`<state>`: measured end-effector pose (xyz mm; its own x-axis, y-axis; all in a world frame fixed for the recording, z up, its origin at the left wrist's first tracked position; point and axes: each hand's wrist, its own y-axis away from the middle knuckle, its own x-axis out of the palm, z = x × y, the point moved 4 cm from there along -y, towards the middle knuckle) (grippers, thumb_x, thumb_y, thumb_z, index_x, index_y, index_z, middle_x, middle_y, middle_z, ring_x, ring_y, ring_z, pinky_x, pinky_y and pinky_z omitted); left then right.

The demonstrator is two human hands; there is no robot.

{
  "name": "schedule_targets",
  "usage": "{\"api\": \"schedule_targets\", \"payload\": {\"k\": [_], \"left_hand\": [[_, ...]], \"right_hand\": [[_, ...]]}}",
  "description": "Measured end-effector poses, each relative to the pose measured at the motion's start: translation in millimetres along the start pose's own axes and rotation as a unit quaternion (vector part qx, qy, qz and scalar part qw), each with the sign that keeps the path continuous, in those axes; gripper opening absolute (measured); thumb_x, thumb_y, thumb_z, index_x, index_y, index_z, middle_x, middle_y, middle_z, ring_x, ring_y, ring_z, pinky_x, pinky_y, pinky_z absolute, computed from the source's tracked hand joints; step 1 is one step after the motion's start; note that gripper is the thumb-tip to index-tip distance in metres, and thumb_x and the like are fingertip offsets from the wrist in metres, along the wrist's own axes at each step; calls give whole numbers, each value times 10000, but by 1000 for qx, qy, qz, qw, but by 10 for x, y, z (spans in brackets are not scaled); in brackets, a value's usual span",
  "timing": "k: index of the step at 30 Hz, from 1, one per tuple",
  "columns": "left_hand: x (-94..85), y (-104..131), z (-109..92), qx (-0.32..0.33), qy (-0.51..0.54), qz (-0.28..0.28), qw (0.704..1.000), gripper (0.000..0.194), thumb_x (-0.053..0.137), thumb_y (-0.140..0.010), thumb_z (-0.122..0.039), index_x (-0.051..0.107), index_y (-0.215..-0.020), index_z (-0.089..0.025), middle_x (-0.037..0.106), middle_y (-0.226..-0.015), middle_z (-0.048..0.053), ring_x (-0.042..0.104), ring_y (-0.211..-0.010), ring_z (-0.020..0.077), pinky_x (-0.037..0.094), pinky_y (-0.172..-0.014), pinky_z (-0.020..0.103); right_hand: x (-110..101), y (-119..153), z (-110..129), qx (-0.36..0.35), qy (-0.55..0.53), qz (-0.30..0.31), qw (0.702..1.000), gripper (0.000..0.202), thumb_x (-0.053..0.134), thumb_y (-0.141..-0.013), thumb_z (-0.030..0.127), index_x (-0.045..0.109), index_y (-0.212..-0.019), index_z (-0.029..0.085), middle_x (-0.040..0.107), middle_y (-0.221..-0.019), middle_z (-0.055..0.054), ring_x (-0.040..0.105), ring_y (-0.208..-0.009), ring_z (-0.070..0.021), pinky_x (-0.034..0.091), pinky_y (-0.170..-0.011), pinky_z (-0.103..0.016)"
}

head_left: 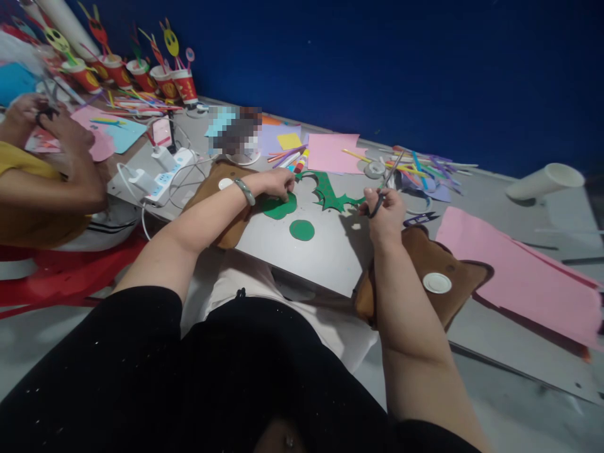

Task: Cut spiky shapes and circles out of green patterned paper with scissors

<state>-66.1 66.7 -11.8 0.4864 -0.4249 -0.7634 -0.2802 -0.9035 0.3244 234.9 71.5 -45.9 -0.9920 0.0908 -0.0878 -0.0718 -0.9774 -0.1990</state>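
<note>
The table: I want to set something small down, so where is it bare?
The table is bare between the green disc, its front edge and the brown cushion at right. Another strip lies between the large pink sheet and that edge. Crowded: the back, with coloured sticks, and left, around the power strip.

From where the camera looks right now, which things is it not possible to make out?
All in the head view:
- Part of the green paper shape: covered by the left hand.
- Part of the right-hand brown cushion: behind the right forearm.
- Whatever lies under the pixelated patch: masked by the blocks.
- Most of the person in yellow: cut off by the left edge.
- The phone screen's content: too small.
</note>
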Motion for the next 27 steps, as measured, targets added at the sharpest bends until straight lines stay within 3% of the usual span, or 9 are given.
{"api": "schedule_targets", "payload": {"k": [5, 11, 15, 17, 19, 21, 23, 27], "left_hand": [[-93, -47, 66, -1, 108, -4, 994, 153, 827, -616, -121, 686, -656, -165, 611, -646, -2, 549, -667, 136, 454, -739, 326], [-210, -44, 191, -22, 150, -16, 988, 144, 817, -701, -148, 674, -698, -158, 622, -635, 4, 545, -617, 120, 460, -688, 312], [-248, 119, 30, -9, 45, -125, 991, 211, 815, -677, -145, 718, -865, -148, 673, -803, 17, 588, -738, 143, 481, -763, 318], [-116, 271, -201, 39, -20, -138, 989, 276, 826, -720, -221, 736, -969, -145, 711, -951, 53, 631, -874, 182, 489, -843, 326], [156, 427, -456, 89, -73, -62, 991, 401, 837, -786, -394, 732, -1081, -143, 721, -1106, 101, 655, -1004, 236, 495, -906, 339], [408, 562, -643, 93, -152, -17, 984, 576, 855, -771, -533, 708, -1154, -129, 686, -1247, 163, 643, -1133, 314, 497, -960, 373], [563, 639, -748, 76, -210, -6, 975, 658, 885, -749, -519, 677, -1200, -87, 627, -1354, 226, 609, -1230, 374, 483, -1027, 411], [639, 655, -780, 49, -212, 36, 975, 581, 836, -827, -452, 636, -1228, -83, 591, -1387, 224, 615, -1240, 353, 487, -1019, 386]], "right_hand": [[1, 6, 8, 0, 9, 9, 1000, 514, 874, -725, 686, 557, -788, 286, 559, -503, 68, 521, -408, -150, 452, -427, -305], [4, 9, 27, 4, 7, 22, 1000, 469, 875, -766, 627, 569, -807, 275, 560, -514, 69, 521, -407, -136, 450, -430, -288], [9, 18, 37, 9, 4, 24, 1000, 464, 877, -759, 615, 565, -795, 273, 582, -509, 65, 545, -415, -134, 452, -432, -271], [10, 17, 30, 12, 7, 25, 1000, 469, 881, -759, 615, 561, -795, 274, 579, -506, 65, 549, -415, -142, 454, -424, -276], [8, 12, 19, 9, 8, 25, 1000, 476, 886, -760, 615, 557, -800, 274, 578, -513, 63, 555, -416, -148, 458, -420, -284], [5, 6, 10, 4, 8, 23, 1000, 483, 889, -758, 621, 554, -802, 275, 576, -519, 66, 554, -414, -148, 464, -422, -291], [3, 2, 5, 3, 5, 20, 1000, 487, 888, -756, 624, 552, -799, 275, 573, -518, 73, 554, -413, -145, 474, -426, -292], [4, 11, 14, 11, 0, 13, 1000, 478, 889, -760, 602, 545, -802, 274, 563, -519, 74, 573, -429, -149, 479, -424, -285]]}}
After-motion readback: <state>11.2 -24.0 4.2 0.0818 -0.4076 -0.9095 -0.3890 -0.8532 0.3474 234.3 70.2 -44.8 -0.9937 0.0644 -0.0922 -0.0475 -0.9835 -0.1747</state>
